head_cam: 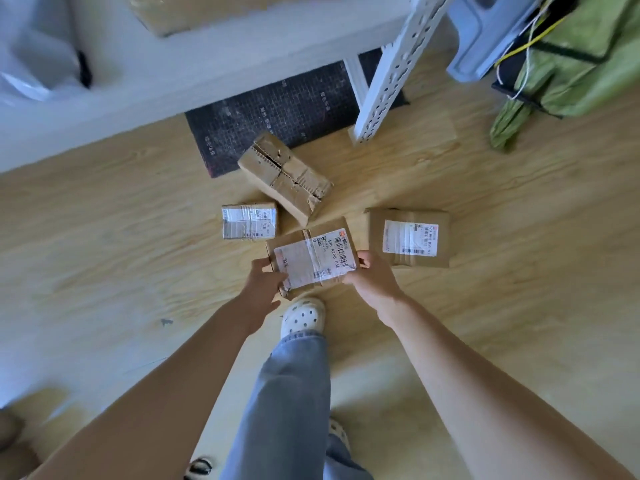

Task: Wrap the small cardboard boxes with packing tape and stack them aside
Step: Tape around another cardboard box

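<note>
Box one point(313, 258) sits between both hands, low over the wood floor point(104, 237), in the middle of my view, label up with clear tape across it. I cannot tell whether it rests on the floor or hangs just off it. My left hand point(265, 282) grips its left end, thumb near the label's corner and fingers tucked under the edge. My right hand point(375, 275) holds the right end, fingers curled over that edge and the wrist bent down. Both bare forearms reach forward and down from the lower corners and converge on the box. Its near edge lies just beyond the toe of a white clog point(303, 317), below which a jeans leg point(294, 393) runs. Three more boxes lie on the floor around it: a small taped one point(249, 221) just to the left, a torn one point(285, 174) tilted behind it with one end on a dark mat point(277, 112), and a flat labelled one point(408, 237) near the right. A white shelf post point(391, 64) stands beyond, at the mat's edge.
</note>
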`<state>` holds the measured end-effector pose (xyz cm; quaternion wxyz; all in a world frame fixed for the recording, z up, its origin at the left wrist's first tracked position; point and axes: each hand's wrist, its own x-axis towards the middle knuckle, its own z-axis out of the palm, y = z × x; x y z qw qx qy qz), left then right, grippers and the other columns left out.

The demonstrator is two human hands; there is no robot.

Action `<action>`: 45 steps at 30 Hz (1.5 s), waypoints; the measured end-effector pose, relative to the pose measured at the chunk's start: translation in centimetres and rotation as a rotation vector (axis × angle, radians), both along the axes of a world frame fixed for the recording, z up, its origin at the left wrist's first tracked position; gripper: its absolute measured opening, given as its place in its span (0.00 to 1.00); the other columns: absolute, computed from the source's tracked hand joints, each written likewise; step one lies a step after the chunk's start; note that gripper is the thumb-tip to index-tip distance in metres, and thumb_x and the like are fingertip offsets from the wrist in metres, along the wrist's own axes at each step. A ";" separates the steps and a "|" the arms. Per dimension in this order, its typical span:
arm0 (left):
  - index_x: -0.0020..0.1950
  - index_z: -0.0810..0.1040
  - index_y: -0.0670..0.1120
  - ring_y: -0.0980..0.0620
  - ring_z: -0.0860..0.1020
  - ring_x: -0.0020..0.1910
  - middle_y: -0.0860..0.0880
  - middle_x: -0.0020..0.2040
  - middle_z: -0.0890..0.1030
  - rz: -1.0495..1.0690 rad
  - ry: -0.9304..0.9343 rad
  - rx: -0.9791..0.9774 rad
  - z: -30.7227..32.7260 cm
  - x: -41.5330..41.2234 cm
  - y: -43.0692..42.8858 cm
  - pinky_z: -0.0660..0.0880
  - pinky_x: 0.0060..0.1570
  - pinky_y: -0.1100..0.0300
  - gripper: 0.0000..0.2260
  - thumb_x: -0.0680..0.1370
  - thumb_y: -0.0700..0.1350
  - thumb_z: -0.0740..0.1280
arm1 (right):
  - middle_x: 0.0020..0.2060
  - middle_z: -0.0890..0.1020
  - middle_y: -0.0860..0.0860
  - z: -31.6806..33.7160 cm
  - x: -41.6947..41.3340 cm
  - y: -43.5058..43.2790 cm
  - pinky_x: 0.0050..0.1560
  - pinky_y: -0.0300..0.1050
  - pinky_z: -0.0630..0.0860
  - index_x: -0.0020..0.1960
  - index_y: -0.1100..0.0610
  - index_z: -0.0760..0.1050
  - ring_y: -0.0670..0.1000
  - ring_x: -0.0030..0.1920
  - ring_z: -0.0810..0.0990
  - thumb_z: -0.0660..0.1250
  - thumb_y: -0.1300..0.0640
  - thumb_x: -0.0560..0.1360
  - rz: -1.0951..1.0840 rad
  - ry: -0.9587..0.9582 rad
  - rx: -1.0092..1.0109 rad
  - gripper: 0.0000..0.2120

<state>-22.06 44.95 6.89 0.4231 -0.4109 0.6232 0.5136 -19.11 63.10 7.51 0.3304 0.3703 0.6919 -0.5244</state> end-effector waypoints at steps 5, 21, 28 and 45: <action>0.70 0.64 0.50 0.47 0.74 0.50 0.47 0.48 0.77 0.066 0.114 0.018 9.7 3.4 -2.4 0.68 0.54 0.52 0.20 0.80 0.36 0.60 | 0.48 0.79 0.44 9.4 4.3 -2.0 0.33 0.27 0.70 0.54 0.51 0.74 0.38 0.45 0.76 0.61 0.71 0.73 0.016 0.089 -0.053 0.18; 0.72 0.64 0.55 0.48 0.77 0.52 0.48 0.54 0.79 0.130 0.153 -0.059 21.7 21.1 -17.9 0.71 0.55 0.50 0.20 0.81 0.44 0.62 | 0.52 0.79 0.47 18.8 19.6 -17.0 0.29 0.24 0.69 0.59 0.53 0.69 0.40 0.48 0.77 0.71 0.66 0.72 -0.075 0.115 -0.217 0.20; 0.71 0.68 0.55 0.48 0.78 0.52 0.47 0.55 0.81 0.107 0.145 -0.020 20.6 28.4 -28.9 0.73 0.50 0.55 0.19 0.80 0.46 0.63 | 0.53 0.78 0.44 18.5 27.1 -27.1 0.34 0.27 0.73 0.63 0.48 0.68 0.39 0.48 0.78 0.74 0.60 0.71 -0.092 0.109 -0.227 0.25; 0.50 0.75 0.55 0.48 0.76 0.57 0.46 0.60 0.76 0.121 0.252 -0.042 4.7 38.8 -39.3 0.74 0.55 0.51 0.06 0.81 0.53 0.60 | 0.52 0.77 0.47 2.9 37.5 -37.5 0.30 0.23 0.69 0.68 0.58 0.70 0.37 0.45 0.74 0.61 0.58 0.81 0.005 0.205 0.018 0.16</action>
